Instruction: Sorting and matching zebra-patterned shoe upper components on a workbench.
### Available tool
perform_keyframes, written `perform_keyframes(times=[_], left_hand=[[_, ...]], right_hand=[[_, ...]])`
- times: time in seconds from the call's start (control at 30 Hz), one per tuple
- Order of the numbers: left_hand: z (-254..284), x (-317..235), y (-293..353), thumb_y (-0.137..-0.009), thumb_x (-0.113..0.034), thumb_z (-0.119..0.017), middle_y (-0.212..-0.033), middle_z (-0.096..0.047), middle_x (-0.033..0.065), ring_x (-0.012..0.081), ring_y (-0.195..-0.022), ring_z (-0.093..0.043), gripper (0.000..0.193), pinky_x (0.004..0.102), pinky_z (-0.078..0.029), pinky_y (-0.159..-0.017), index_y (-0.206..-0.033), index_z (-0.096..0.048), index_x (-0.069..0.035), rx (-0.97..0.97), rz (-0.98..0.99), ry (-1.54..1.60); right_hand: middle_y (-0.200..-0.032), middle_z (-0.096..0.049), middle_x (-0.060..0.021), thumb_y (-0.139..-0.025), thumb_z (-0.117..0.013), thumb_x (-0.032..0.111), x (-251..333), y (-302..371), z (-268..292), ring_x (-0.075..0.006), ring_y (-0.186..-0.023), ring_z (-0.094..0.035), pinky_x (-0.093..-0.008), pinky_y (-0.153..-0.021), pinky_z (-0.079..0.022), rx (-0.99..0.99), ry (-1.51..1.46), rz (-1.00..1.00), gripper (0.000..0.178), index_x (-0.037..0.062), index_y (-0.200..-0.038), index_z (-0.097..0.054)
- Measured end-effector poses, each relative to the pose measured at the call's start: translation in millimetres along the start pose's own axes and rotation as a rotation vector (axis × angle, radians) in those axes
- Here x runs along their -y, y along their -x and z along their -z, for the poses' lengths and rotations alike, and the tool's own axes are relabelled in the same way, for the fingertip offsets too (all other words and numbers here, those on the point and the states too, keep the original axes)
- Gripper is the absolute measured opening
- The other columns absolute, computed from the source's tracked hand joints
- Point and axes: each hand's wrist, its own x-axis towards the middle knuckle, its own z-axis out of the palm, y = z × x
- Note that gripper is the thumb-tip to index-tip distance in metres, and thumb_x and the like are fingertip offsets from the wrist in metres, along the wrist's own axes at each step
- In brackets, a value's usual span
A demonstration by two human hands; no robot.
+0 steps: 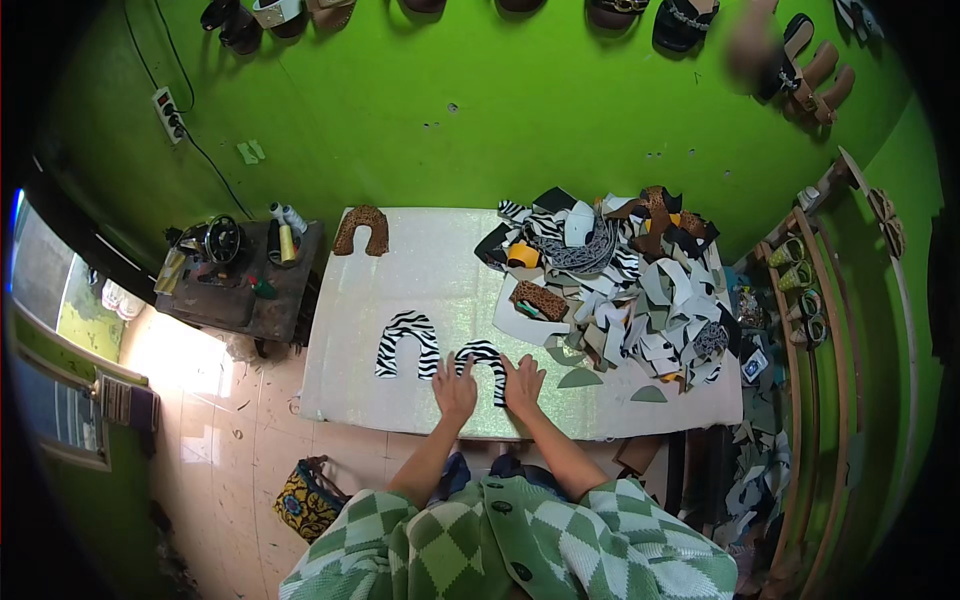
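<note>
Under both my hands, near the front of the white table (345,390), lies a zebra-print U-shaped piece (482,350) with its curve pointing away from me. My left hand (456,390) rests on its left leg, fingers spread. On its right leg's outer edge lies my right hand (521,382), fingers stretched out. Just to the left, a larger-looking zebra-print U-shaped piece (407,325) lies flat, apart from the first. A leopard-print U-shaped piece (361,229) sits at the table's far left corner.
A heap of mixed offcuts (640,290) covers the table's right side. Green half-round scraps (580,378) lie nearer me. A sewing machine (222,240) stands on a dark stand at left. Wooden racks (800,290) with sandals are at right; a patterned bag (308,500) is on the floor.
</note>
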Motion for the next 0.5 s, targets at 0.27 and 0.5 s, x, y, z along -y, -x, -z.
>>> perform_keyframes(times=[0.27, 0.5], left_hand=[[0, 0, -15, -0.079, -0.024, -0.061, -0.118, -0.052, 0.0052, 0.0222, -0.111, -0.043, 0.036, 0.0412, -0.029, -0.095, -0.115, -0.058, -0.017, 0.034, 0.094, -0.066], [6, -9, -28, -0.071, -0.026, -0.072, -0.097, -0.061, 0.0036, 0.0208, -0.097, -0.051, 0.033, 0.0364, -0.032, -0.085, -0.098, -0.059, -0.011, -0.047, 0.309, -0.066]], right_hand=[[-0.098, -0.05, -0.0122, -0.083, -0.054, 0.015, -7, -19, 13, -0.0277, -0.097, -0.051, -0.0447, -0.08, -0.038, 0.047, -0.118, 0.021, 0.026, 0.0148, -0.108, -0.063], [-0.106, -0.048, -0.0185, -0.067, -0.076, 0.007, 8, -30, 12, -0.0364, -0.096, -0.054, -0.0418, -0.08, -0.048, 0.127, -0.288, -0.013, 0.056, 0.0025, -0.113, -0.042]])
